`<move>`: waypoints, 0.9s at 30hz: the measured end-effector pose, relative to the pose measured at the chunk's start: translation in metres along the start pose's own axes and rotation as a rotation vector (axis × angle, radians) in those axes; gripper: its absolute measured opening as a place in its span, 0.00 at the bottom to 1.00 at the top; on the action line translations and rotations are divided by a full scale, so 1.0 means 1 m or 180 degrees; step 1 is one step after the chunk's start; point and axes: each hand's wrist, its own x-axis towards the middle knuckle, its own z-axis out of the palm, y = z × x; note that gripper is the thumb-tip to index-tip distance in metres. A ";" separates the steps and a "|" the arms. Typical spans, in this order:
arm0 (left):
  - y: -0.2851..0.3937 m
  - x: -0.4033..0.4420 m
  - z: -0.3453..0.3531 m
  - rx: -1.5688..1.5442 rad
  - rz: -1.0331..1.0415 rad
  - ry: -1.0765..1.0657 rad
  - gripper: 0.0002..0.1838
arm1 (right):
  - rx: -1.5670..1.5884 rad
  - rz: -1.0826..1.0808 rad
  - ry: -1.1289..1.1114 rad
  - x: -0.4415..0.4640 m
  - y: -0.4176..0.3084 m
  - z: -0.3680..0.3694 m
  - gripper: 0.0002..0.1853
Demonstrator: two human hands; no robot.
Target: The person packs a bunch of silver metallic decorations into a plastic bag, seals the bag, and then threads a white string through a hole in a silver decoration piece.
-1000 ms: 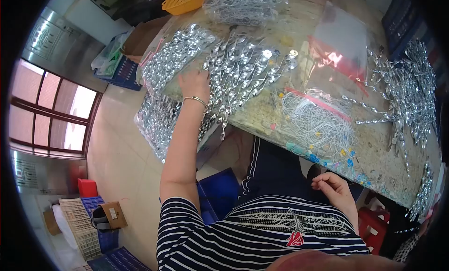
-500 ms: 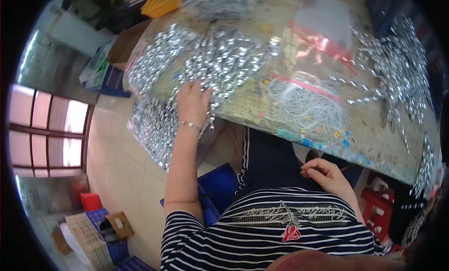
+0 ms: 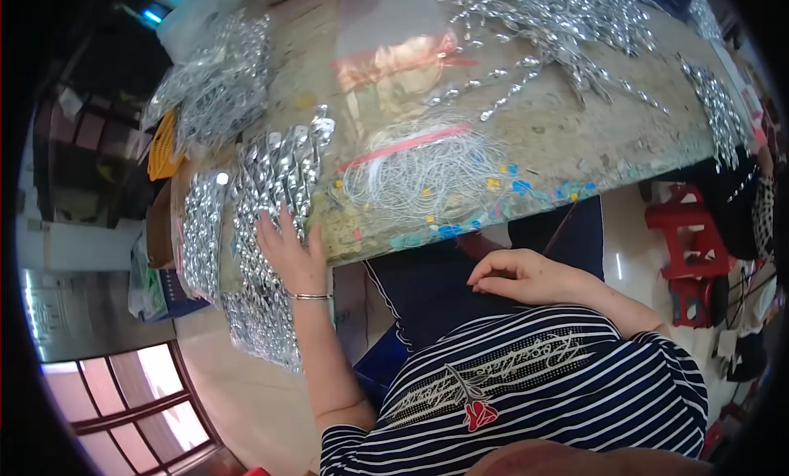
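My left hand (image 3: 292, 250) lies with spread fingers on the near part of a bundle of shiny silver twisted strands (image 3: 275, 168), at the left end of the table. The strands run down under the fingers and hang over the table edge. Beside them, farther left, lies a second bunch of silver strands (image 3: 201, 229). Over my lap, below the table edge, my right hand (image 3: 514, 274) is loosely closed, thumb close to the curled fingers. I see nothing in it.
On the table (image 3: 526, 139) lies a clear bag of white elastic-looking loops (image 3: 427, 176) with a red band. Behind it is another clear bag (image 3: 390, 32). Loose silver strands (image 3: 567, 16) spread at the back right. A red stool (image 3: 690, 238) stands to the right.
The view has turned, so the table's things sit farther left. My left hand stays at the silver strands, its fingers now more spread. My right hand remains over the lap.
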 end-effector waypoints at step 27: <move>0.157 0.010 0.055 -0.0557 0.0727 -0.0805 0.33 | -0.1957 -0.1337 0.1556 0.094 -0.036 -0.104 0.10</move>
